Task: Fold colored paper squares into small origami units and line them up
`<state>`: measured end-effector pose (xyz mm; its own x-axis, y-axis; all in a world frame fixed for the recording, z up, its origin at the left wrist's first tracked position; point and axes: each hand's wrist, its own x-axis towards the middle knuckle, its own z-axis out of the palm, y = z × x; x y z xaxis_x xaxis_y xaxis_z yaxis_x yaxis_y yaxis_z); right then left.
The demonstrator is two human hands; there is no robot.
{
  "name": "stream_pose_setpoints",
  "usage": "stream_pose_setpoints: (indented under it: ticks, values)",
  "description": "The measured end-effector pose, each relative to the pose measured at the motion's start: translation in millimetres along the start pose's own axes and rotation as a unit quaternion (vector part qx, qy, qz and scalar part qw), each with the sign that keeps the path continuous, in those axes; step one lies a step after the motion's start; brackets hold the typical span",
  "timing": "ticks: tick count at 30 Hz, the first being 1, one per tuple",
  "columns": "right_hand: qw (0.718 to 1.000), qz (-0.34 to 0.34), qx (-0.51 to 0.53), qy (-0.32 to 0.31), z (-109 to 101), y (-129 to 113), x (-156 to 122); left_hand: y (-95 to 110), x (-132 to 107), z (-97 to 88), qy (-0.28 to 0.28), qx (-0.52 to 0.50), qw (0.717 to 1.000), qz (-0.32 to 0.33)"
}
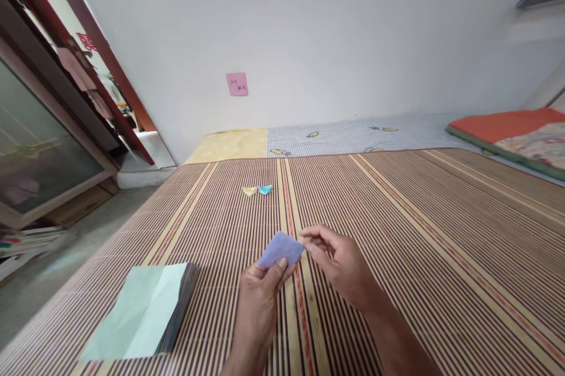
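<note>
Left hand (260,293), palm down, pinches the purple paper (281,249) at its near edge. Right hand (338,261), fingers curled, pinches the paper's right corner above the striped mat (441,235).

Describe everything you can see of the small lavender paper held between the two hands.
The lavender paper is a small, thin, matte piece, pale purple and plain, with no print visible. It looks folded into a roughly four-sided shape, though the layers are hard to tell. It is held tilted just above the striped mat, not lying on it. The left hand pinches its near lower edge, thumb on top; the right hand grips its right corner with the fingertips.
</note>
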<state>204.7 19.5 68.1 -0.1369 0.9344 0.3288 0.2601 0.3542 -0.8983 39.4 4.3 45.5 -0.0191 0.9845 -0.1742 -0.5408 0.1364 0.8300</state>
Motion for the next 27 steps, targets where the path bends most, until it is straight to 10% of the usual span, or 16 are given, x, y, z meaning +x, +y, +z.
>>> stream_pose_setpoints:
  ticks: [11, 27]
  values:
    - [0.988, -0.146, -0.035, 0.046, -0.2, -28.3, -7.6, 1.1, -6.0, -3.6, -0.049, 0.131, 0.987, 0.075]
    - [0.987, -0.156, -0.044, 0.021, 3.1, -25.0, -7.1, 1.4, -7.0, -1.7, -0.099, 0.069, 0.992, 0.047]
